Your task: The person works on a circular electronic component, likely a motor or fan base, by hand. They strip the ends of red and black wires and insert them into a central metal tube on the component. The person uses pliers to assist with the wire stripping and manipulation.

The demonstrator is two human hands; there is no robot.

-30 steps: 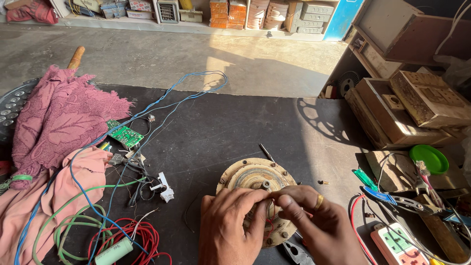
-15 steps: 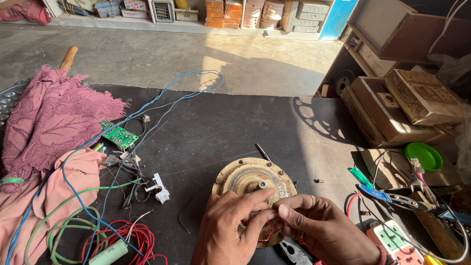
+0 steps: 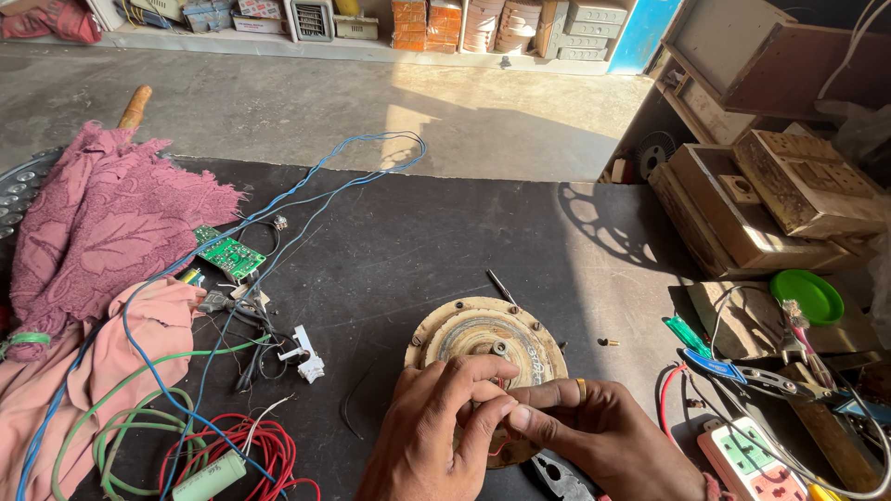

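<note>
So both hands are pinched together over the near edge of the round, tan, worn metal motor housing, which sits flat on the dark table. Left hand and right hand meet fingertip to fingertip, probably steadying a thin reddish wire; hard to tell exactly. Grey pliers lie just below the housing. Compared with half a second back, the hands have barely shifted.

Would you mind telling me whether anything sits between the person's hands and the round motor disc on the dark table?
Nothing visible does. The left hand and right hand already rest over the near edge of the round motor disc, fingertips pinched together there.
</note>
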